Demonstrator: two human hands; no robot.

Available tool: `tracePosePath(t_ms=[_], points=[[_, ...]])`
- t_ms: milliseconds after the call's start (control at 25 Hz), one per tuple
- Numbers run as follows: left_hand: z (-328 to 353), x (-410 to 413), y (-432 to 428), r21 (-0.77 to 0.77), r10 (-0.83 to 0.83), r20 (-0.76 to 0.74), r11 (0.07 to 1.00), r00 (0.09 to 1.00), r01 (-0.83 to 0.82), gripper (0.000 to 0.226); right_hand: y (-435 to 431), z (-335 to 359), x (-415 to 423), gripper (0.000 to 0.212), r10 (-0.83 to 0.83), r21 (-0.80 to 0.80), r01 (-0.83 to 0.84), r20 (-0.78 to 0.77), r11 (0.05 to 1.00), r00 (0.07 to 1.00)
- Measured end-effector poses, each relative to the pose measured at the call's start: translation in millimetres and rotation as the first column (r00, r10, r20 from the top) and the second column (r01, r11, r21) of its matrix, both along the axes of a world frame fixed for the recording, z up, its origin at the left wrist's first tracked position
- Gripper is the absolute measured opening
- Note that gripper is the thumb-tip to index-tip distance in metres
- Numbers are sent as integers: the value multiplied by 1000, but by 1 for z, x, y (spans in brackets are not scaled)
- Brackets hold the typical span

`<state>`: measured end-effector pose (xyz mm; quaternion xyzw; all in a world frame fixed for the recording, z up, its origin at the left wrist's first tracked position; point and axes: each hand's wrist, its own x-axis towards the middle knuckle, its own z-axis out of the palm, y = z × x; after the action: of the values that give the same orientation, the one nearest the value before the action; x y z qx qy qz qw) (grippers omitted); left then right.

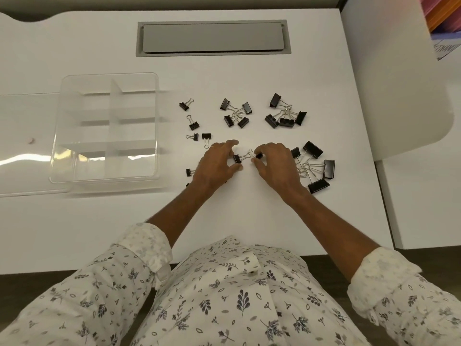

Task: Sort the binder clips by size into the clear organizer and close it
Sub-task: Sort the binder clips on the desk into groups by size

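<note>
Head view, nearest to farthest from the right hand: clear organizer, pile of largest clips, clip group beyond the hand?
1. The pile of largest clips, just right of the right hand.
2. The clip group, farther up the table.
3. The clear organizer, far left.

I count one clear organizer (pixel 109 75) on the surface (pixel 249 221), its dividers making eight compartments, two columns of four. One clear lid (pixel 25 121) lies beside it, and there is one grey hatch (pixel 213 37). The black binder clips come to about twenty. There are four in the middle cluster (pixel 228 120), four in the far right cluster (pixel 287 121) and four in the biggest cluster (pixel 312 149). Four loose small clips (pixel 193 125) lie in the left column. Two edge clips (pixel 189 172) peek out by the left wrist, one mostly hidden. Two hands are in sight: the left hand (pixel 217 166) pinches one small clip (pixel 237 158) and the right hand (pixel 277 163) a second small clip (pixel 259 155).
</note>
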<state>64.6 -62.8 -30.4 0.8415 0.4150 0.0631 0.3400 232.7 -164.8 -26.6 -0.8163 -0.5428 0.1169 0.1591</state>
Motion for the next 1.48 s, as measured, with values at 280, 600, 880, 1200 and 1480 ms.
tracePosePath(t_ms=[280,600,880,1200,1480], points=[[5,-2,-5,11,-6,17,1000,1000,6,70,-7,-1,-9,21,10,-26,-12,-63,1000,998],[3,-24,21,241,47,93,968,994,-69,46,0,3,-17,20,30,61,-27,-53,998,998],[9,-38,86,235,222,49,945,974,-228,42,46,14,-43,26,186,109,-176,-91,978,978],[22,-34,155,219,209,-8,954,978,-202,57,96,8,-58,75,442,-92,-445,-49,891,896],[8,-23,167,184,125,-130,978,984,-100,38,92,-11,-49,39,440,-36,-441,-25,897,898]])
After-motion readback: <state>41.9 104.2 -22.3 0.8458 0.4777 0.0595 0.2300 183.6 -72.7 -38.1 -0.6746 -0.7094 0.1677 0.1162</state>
